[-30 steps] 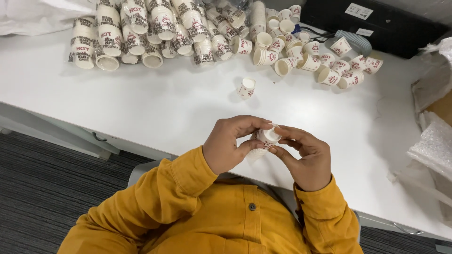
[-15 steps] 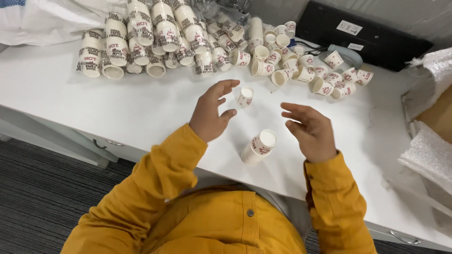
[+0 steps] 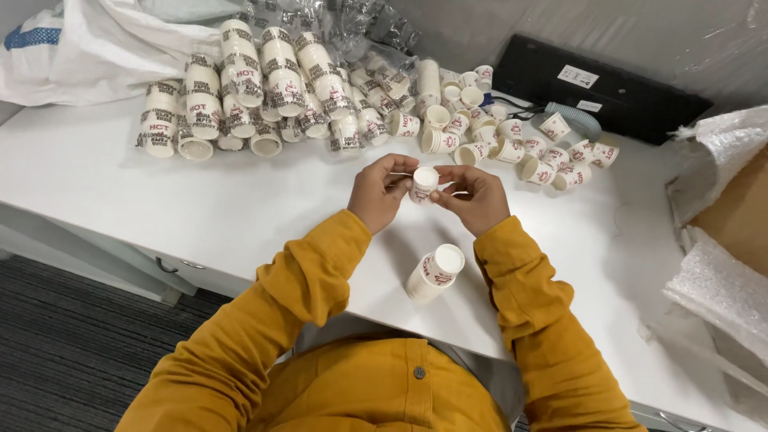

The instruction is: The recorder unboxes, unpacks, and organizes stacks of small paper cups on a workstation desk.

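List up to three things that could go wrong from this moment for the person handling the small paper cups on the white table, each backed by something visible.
1. The short stack of nested paper cups stands tilted near the white table edge, between the yellow sleeves; a forearm could knock it off.
2. The small white paper cup is pinched only by fingertips of the left hand and right hand; it might slip or get crushed.
3. Loose cups lie on their sides and could roll.
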